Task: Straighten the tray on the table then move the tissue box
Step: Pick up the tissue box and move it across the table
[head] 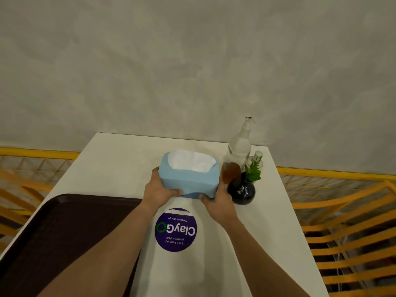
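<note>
A light blue tissue box (189, 179) with white tissue showing at its top sits mid-table on the white table (120, 166). My left hand (159, 190) grips its left end and near corner. My right hand (220, 202) grips its right end, thumb on the front face. Whether the box rests on the table or is just lifted I cannot tell. A dark brown tray (70, 239) lies at the table's near left, its edges roughly parallel to the table's edge; my left forearm crosses its right side.
Right of the box stand a black round vase (242, 192) with a green sprig, a small amber bottle (230, 171) and a clear pump bottle (241, 144). A purple round sticker (175, 230) lies near me. Yellow railings flank the table; a grey wall is behind.
</note>
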Demonstrator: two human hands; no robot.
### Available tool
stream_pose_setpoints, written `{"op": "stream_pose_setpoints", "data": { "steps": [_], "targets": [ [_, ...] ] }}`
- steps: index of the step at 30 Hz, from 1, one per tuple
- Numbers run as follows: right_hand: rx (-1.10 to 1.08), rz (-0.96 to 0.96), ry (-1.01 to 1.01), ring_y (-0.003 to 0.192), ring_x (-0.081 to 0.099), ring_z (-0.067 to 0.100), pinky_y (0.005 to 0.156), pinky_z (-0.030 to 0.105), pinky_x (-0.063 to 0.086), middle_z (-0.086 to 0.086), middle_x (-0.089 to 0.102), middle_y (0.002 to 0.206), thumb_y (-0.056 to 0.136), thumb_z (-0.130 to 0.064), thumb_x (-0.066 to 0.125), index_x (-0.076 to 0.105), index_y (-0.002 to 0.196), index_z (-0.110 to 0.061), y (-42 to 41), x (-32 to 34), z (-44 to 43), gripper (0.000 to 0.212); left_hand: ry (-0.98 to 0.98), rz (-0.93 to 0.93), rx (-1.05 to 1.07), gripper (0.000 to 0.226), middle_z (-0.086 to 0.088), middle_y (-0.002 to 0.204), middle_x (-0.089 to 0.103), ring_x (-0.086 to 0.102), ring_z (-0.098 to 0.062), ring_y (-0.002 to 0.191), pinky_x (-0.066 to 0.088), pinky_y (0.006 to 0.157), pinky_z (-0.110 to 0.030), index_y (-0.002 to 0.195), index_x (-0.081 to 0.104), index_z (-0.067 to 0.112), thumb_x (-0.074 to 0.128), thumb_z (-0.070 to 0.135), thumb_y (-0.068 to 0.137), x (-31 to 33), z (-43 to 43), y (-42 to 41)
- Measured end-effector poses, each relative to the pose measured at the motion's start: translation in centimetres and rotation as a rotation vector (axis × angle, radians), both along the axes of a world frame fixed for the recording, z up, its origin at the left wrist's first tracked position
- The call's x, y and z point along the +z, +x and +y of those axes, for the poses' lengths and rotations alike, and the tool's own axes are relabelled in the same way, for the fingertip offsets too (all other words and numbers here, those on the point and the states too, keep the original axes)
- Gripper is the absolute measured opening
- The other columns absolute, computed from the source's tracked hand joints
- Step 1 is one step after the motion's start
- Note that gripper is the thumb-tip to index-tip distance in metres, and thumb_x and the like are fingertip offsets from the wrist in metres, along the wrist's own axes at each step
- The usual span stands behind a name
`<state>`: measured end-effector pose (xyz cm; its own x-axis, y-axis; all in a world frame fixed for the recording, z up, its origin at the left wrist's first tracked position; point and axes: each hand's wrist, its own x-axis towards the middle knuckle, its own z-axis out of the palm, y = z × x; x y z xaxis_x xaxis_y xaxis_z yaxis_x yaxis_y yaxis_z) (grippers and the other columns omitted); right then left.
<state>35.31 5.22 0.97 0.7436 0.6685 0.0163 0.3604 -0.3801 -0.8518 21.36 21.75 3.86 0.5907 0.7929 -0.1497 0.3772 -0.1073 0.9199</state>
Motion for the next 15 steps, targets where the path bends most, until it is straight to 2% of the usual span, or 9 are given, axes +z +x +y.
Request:
{"op": "stream_pose_setpoints", "data": {
  "steps": [6,10,13,15],
  "targets": [
    [-0.042,-0.006,-0.051,0.113,0.063,0.020,0.079,0.023,0.045,-0.015,0.054,0.113,0.085,-0.024,0.078,0.037,0.147,-0.024,-0.2,0.6,0.4,0.074,0.041,0.005,0.020,0.099,0.005,0.116,0.057,0.055,-0.018,0.103,0.046,0.074,-0.025,0.140,0.039,0.020,0.096,0.022,0.060,0.1,-0.1,-0.3],
    [-0.045,-0.001,-0.062,0.109,0.064,0.021,0.077,0.026,0.046,-0.011,0.060,0.113,0.083,-0.029,0.078,0.040,0.146,-0.024,-0.6,1.0,0.6,0.073,0.059,0.009,0.012,0.099,0.003,0.117,0.058,0.057,-0.020,0.106,0.050,0.080,-0.029,0.140,0.041,0.020,0.096,0.024,0.058,0.3,0.2,-1.1],
    [-0.040,-0.019,-0.042,0.104,0.064,0.018,0.078,0.027,0.049,-0.007,0.065,0.119,0.083,-0.032,0.078,0.038,0.146,-0.025,-1.9,2.0,1.3,0.075,0.066,-0.013,0.008,0.099,0.010,0.110,0.057,0.056,-0.016,0.102,0.046,0.069,-0.020,0.140,0.041,0.022,0.096,0.025,0.057,1.1,1.1,-2.2],
    [-0.039,-0.029,-0.009,0.100,0.063,0.014,0.076,0.026,0.049,-0.012,0.063,0.114,0.082,-0.034,0.078,0.038,0.146,-0.027,-2.8,2.9,2.1,0.075,0.085,-0.037,0.004,0.100,0.012,0.110,0.057,0.056,-0.015,0.102,0.044,0.067,-0.016,0.140,0.042,0.025,0.097,0.028,0.057,1.9,2.2,-3.3]
  ]
}}
